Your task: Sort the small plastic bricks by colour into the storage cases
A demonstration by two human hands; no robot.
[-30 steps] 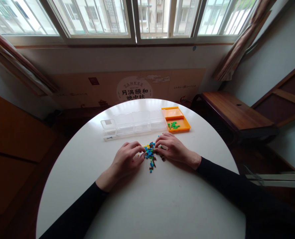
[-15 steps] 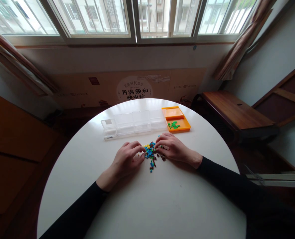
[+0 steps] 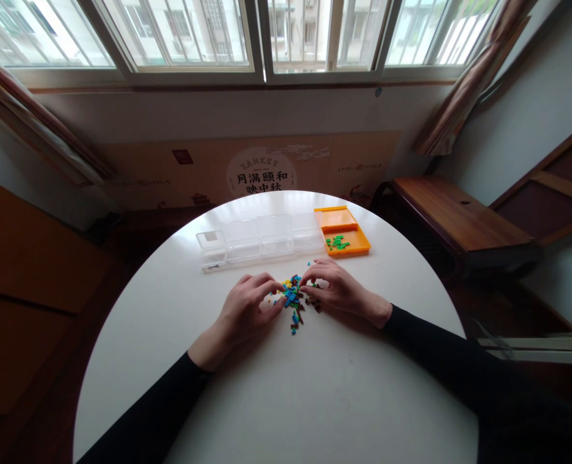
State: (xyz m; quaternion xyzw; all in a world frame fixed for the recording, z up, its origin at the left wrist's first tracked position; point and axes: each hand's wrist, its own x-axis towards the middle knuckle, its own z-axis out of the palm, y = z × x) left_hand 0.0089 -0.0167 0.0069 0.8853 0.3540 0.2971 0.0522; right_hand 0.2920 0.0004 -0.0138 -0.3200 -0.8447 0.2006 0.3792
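A small heap of tiny toy building bricks (image 3: 292, 296), blue, yellow, brown and green, lies on the white table between my hands. My left hand (image 3: 252, 301) is at the heap's left edge, its thumb and forefinger apart with a gap between them and nothing visible held. From the right, my right hand (image 3: 337, 287) reaches to the heap, thumb and forefinger tips brought close together. Whatever small piece they may pinch cannot be made out. Just beyond the right hand, an orange tray (image 3: 361, 241) holds several green bricks (image 3: 337, 243).
Left of the orange tray, a clear plastic compartment box (image 3: 259, 248) lies with its lids raised. The round white table (image 3: 286, 399) extends toward me. A wooden bench (image 3: 460, 216) stands at the right, beyond the table edge.
My left thumb and forefinger have shifted slightly right, farther into the heap. The right fingertips have moved only a little; the trays stay where they were.
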